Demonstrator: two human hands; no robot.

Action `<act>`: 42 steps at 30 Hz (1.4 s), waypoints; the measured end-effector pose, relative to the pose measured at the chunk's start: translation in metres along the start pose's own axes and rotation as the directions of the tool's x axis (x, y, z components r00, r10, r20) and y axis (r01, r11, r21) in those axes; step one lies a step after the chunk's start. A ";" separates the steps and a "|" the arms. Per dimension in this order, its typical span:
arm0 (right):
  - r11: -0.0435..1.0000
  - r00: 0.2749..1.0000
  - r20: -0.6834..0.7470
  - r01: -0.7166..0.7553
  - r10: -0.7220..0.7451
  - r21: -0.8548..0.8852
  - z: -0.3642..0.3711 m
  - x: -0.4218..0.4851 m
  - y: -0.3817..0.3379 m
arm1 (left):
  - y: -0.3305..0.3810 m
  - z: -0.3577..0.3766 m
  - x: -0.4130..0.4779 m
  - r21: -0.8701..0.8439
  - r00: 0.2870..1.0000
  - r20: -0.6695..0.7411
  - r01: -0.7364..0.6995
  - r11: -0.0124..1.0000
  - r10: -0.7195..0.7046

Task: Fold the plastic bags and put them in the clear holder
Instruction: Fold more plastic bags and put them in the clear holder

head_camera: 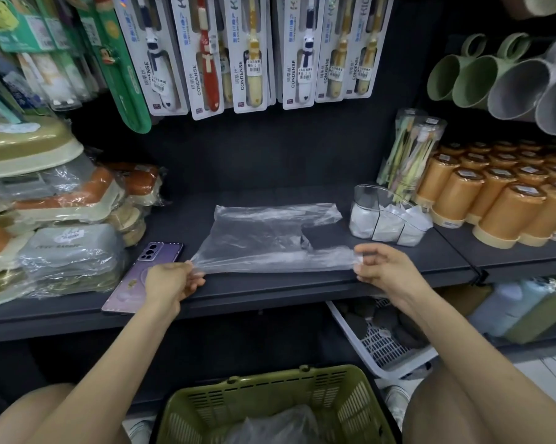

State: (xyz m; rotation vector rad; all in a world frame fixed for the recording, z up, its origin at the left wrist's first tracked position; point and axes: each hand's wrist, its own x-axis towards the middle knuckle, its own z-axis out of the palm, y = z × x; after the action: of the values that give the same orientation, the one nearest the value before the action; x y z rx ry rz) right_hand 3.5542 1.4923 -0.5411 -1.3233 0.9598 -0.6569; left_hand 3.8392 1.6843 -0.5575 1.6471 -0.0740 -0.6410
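thin clear plastic bag (270, 232) flat on dark shelf (270, 283), left hand (171, 280) and right hand (385, 267) pinching its near edge, clear plastic holder (385, 216) with folded bags at 2 o'clock

The person's forearms (110, 354) are bare and sleeveless all the way to the left hand (171, 283) and the right hand (386, 271), both knees (462, 408) are uncovered, and white sneakers (397, 399) with pale soles partly show on the feet.
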 end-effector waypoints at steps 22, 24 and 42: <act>0.533 0.831 -0.219 0.107 -0.511 -0.839 0.023 0.012 -0.003 | 0.000 -0.013 -0.010 0.813 0.848 0.136 -0.391 0.431 0.513; 0.387 0.777 -0.038 0.270 -0.628 -0.881 0.053 0.007 0.001 | -0.004 -0.003 -0.014 0.778 0.654 0.344 -0.600 0.186 0.674; 0.243 0.748 0.253 0.484 -0.614 -0.840 0.109 0.036 0.018 | -0.012 0.017 0.006 0.660 0.679 0.387 -0.677 0.326 0.624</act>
State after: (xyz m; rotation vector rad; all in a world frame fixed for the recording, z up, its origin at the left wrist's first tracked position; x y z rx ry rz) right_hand 3.6638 1.5185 -0.5682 -2.7104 0.9398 -0.8156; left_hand 3.8332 1.6686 -0.5712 2.1814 -1.1861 0.0428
